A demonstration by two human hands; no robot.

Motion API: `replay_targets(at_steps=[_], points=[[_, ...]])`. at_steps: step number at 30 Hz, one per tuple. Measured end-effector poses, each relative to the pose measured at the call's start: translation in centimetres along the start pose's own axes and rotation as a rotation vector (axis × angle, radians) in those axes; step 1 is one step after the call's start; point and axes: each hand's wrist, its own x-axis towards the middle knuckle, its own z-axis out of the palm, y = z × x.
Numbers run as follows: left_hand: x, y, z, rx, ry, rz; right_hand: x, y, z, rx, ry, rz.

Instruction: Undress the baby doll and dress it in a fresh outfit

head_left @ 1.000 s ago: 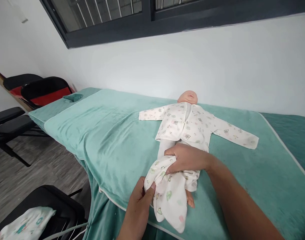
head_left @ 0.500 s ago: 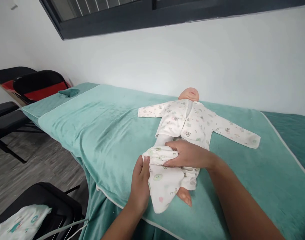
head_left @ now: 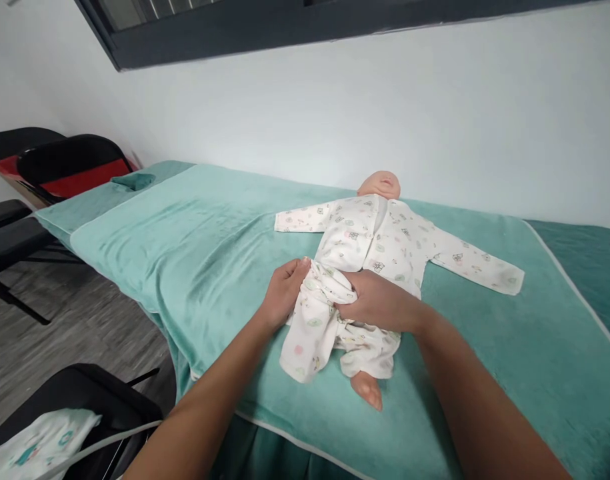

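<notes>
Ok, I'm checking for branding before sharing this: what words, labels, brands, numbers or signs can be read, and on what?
No text can be read anywhere.
White jacket: small printed motifs; any lettering among them is too small to read.
White trousers: small printed motifs, likewise too small.
White item on the black chair: teal print, too blurred to tell whether it holds letters.
</notes>
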Motion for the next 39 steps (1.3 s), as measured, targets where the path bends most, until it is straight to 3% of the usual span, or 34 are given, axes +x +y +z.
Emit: replay_targets(at_steps=[4, 9, 15, 22, 26, 32, 36, 39], points=[[2.3, 0.0, 0.5, -0.021, 0.013, 0.012, 0.2, 0.2, 0.1, 0.018, 0.037, 0.015], [3.9, -0.2, 1.3, 0.056, 0.091, 0.133, 0.4, 0.1, 0.5, 0.031, 0.127, 0.016], [3.2, -0.2, 1.8, 0.169, 0.272, 0.245, 1.0, 0.3, 1.3, -0.054, 0.269, 0.095], [2.3, -0.4, 1.4, 0.198, 0.259, 0.268, 1.1, -0.1, 2.6, -0.298, 0.512, 0.205], [2.3, -0.6, 1.4, 0.217, 0.272, 0.284, 0.9, -0.5, 2.5, -0.298, 0.488, 0.199], [2.3, -0.3, 1.2, 0.129, 0.223, 0.203, 0.0, -1.0, 1.9, -0.206, 0.403, 0.181], [2.8, -0.3, 0.9, -0.117, 0.148, 0.073, -1.0, -0.8, 1.7, -0.092, 0.334, 0.026], [3.4, -0.5, 0.5, -0.255, 0.068, -0.004, -1.9, -0.6, 1.5, -0.063, 0.402, -0.127]])
